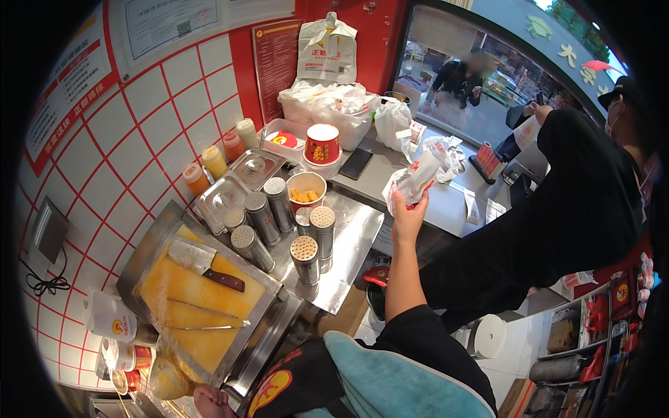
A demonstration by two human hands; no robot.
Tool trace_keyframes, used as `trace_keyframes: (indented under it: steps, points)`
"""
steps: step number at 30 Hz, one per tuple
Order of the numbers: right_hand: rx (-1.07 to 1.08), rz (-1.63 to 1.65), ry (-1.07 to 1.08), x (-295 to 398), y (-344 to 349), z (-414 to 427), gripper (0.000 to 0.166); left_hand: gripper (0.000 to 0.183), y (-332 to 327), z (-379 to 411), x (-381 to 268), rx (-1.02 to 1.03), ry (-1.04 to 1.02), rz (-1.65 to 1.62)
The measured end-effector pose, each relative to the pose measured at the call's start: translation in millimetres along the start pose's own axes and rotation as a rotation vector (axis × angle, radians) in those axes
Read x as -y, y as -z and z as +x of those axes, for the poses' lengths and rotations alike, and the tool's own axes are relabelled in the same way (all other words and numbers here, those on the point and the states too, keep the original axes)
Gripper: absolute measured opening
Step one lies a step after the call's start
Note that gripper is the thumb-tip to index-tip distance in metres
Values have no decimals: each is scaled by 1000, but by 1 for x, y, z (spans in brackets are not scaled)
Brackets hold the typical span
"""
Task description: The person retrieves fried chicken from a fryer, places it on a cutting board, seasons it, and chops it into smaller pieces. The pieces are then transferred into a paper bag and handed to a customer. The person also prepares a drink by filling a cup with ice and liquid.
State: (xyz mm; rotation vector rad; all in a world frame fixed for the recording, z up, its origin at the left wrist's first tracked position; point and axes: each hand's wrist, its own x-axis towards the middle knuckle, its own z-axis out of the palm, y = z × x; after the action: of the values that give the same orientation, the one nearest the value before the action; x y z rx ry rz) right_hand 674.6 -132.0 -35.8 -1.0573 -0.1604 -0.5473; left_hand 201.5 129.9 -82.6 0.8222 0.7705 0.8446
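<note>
My right hand (pixel 409 211) is stretched out to the front, gripping a printed white paper food bag (pixel 419 175) by its lower end. Below the picture's middle left, my left hand (pixel 211 401) has its fingers curled, with nothing visible in them. It is close to the front corner of a yellow cutting board (pixel 157 277). A cleaver (pixel 194 257) with a brown handle lies on that board, and metal tongs (pixel 209 328) rest nearer to me. Several metal shakers (pixel 322 225) with perforated lids stand beyond, next to a paper tub (pixel 307 193) holding fried pieces.
Sauce bottles (pixel 214 161) line the tiled wall. A phone (pixel 356 164), a red paper bucket (pixel 322 145) and a plastic bin of bags (pixel 329 107) are on the counter. A co-worker in black (pixel 554 219) leans across at right. People stand outside the window (pixel 465 78).
</note>
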Motion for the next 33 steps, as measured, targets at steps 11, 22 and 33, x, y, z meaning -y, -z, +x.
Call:
trace_keyframes:
  steps: [11,22,33]
  points:
    - [-84,39,-2,7,27,6,62,19,-3,10,13,84,37,-24]
    - [-70,57,6,14,41,19,48,18,-46,-11,-4,29,188,13]
    - [-70,118,28,20,37,30,48,22,-52,-7,-3,17,146,64]
